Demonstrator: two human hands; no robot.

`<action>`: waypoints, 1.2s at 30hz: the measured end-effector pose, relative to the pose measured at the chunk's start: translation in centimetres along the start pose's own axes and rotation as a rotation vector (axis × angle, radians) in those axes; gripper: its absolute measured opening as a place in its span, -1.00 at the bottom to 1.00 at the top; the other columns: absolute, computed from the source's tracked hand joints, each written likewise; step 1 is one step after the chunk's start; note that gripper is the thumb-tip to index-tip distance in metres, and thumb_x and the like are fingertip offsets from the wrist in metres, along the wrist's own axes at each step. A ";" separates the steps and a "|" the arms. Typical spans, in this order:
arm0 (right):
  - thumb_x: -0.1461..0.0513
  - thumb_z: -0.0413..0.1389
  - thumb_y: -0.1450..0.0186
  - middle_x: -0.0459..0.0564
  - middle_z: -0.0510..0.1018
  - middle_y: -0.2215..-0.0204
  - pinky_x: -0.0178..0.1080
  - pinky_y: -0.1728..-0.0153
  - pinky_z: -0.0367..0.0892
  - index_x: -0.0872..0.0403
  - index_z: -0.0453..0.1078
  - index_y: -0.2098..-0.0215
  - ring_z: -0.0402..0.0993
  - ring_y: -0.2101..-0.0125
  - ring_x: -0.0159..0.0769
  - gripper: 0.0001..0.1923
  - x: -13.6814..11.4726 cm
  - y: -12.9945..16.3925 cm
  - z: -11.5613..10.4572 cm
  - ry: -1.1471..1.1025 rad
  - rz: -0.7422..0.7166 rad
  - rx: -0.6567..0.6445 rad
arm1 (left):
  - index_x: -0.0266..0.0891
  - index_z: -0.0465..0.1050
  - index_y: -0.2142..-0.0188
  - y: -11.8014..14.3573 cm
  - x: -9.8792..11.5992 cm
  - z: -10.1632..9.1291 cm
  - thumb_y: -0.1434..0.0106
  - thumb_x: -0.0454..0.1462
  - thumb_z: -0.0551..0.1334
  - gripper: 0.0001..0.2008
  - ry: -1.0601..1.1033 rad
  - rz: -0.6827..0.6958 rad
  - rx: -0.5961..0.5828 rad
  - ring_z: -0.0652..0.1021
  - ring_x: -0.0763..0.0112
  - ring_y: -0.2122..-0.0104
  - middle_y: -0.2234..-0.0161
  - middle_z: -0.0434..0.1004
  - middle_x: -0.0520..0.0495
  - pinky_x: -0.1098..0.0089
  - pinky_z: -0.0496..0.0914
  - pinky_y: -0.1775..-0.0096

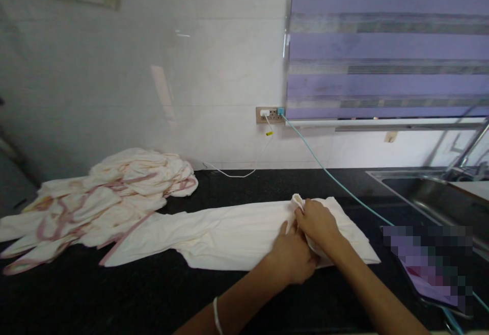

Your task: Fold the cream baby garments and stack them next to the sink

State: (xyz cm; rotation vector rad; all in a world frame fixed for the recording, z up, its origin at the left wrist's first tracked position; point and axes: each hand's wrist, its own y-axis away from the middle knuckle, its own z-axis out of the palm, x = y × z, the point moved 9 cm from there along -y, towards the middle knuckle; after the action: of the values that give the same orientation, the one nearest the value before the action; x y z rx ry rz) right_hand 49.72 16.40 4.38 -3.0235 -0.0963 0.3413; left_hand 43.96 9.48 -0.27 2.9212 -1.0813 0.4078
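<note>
A cream-white garment [237, 233] lies lengthwise on the dark countertop, with a pink-edged, sleeve-like end pointing left. My right hand [319, 223] is closed on a bunched fold near the garment's right part, and a bit of cloth sticks up past its fingers. Just below and left of it, my left hand [292, 256] is curled on the same cloth, its fingers partly hidden beside the right hand. A white band [217, 314] circles my left wrist. The garment's right end spreads flat beyond my hands.
A heap of similar pink-trimmed clothes [133, 179] sits at the left. On the right are a tablet-like device [428, 268], its screen blurred out, and a steel sink [439, 192]. A teal cable [340, 184] crosses the counter from the wall socket [270, 115].
</note>
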 end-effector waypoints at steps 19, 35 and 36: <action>-0.21 -0.38 -0.47 0.09 0.60 0.44 -0.22 0.27 0.38 0.11 0.45 0.37 0.54 0.39 -0.22 -0.21 -4.0 1.5 5.1 -0.640 -0.179 -0.180 | -0.19 0.35 -0.32 6.5 -6.1 -4.2 -0.33 -0.25 0.15 -0.44 0.199 -0.087 0.176 0.31 0.12 -0.34 -0.34 0.32 -0.22 0.07 0.12 -0.37; -0.01 -0.13 -0.49 0.11 0.12 -0.45 0.23 -0.38 -0.06 0.06 0.18 -0.43 -0.04 -0.44 0.07 -0.36 -7.2 5.4 7.4 -0.096 -0.619 0.075 | -0.18 0.23 -0.39 10.0 -10.4 -3.1 -0.49 -0.13 -0.03 -0.46 -0.050 -0.389 0.305 0.12 0.05 -0.43 -0.44 0.15 -0.16 -0.05 0.01 -0.40; -0.03 -0.15 -0.50 0.08 0.06 -0.47 0.23 -0.39 -0.07 0.05 0.12 -0.46 -0.08 -0.45 0.07 -0.34 -7.2 5.4 7.8 -0.068 -0.619 0.057 | -0.15 0.23 -0.39 10.5 -10.9 -2.9 -0.49 -0.08 -0.02 -0.45 -0.062 -0.399 0.281 0.10 0.02 -0.44 -0.45 0.12 -0.15 -0.09 0.00 -0.39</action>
State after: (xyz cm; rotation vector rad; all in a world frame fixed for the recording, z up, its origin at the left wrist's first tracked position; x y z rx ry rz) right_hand 41.27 11.21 -2.17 -2.7355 -0.9738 0.3699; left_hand 28.60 8.67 -1.07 3.3041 -0.4477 0.4919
